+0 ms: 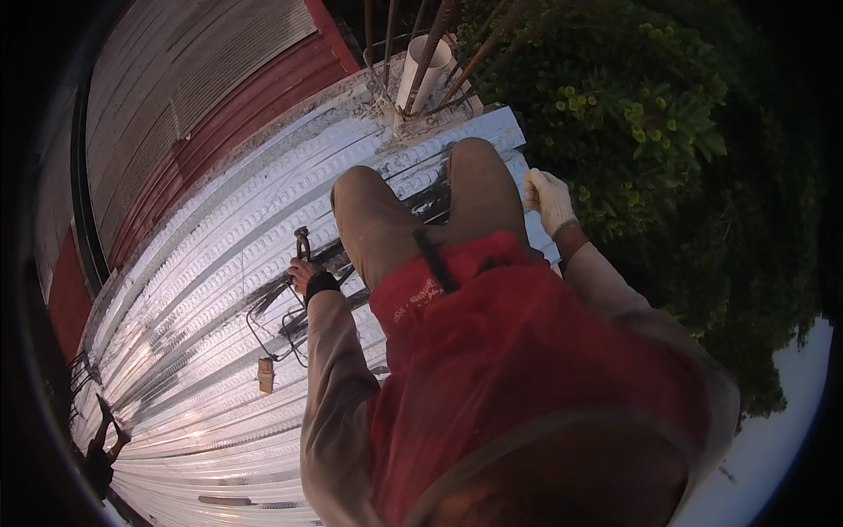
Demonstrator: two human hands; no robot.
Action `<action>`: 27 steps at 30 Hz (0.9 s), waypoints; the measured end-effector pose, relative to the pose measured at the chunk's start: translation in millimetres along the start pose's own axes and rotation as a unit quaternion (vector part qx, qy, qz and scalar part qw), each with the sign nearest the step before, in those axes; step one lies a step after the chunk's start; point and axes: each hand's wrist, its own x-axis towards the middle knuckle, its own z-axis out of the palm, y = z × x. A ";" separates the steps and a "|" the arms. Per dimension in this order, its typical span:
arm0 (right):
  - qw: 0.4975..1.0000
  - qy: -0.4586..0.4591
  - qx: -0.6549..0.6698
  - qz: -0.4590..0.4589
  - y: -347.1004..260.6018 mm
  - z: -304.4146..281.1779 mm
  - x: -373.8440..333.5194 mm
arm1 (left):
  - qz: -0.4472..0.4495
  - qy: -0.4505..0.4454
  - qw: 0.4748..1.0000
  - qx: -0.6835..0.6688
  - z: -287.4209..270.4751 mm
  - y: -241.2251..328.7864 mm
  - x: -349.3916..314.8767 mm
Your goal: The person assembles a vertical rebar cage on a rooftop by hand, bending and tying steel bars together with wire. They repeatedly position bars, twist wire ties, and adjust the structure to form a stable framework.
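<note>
My left hand (305, 275), with a dark band at the wrist, rests low over the ribbed metal decking (211, 255). Its fingers are closed on dark metal pincers (302, 241), whose head points away from me. Bent dark wire rods (256, 327) lie beside that hand. My right hand (551, 202) wears a whitish glove and is held at the right edge of the decking, beside my knee. Its fingers are curled in, and whatever they may hold is hidden.
Rusty rebar (428, 61) stands upright around a white pipe (425, 75) ahead. Leafy trees (632, 123) border the decking's right edge. A red metal sheet (237, 114) edges the far left. A small wooden block (265, 375) lies left. Another person (101, 452) is at lower left.
</note>
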 end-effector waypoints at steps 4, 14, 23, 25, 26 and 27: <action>0.998 -0.050 -0.047 -0.005 -2.9 2.6 4.4 | 0.060 -0.009 0.998 0.019 -18.5 -2.8 18.2; 0.881 -0.441 -0.108 -0.130 -51.6 211.5 -131.0 | 0.078 -0.166 0.649 -0.739 -204.5 14.1 -86.6; 0.709 -0.621 -0.332 -0.040 -120.5 227.3 -150.2 | 0.124 -0.244 0.666 -0.694 -230.3 26.2 -152.6; 0.726 -0.621 -0.293 -0.011 -132.2 207.8 -147.8 | 0.128 -0.251 0.671 -0.685 -232.1 38.4 -150.1; 0.729 -0.618 -0.294 -0.017 -121.1 203.5 -143.3 | 0.132 -0.254 0.668 -0.687 -234.8 46.6 -146.8; 0.732 -0.624 -0.271 -0.011 -116.1 197.8 -141.3 | 0.137 -0.258 0.665 -0.687 -237.4 55.5 -143.8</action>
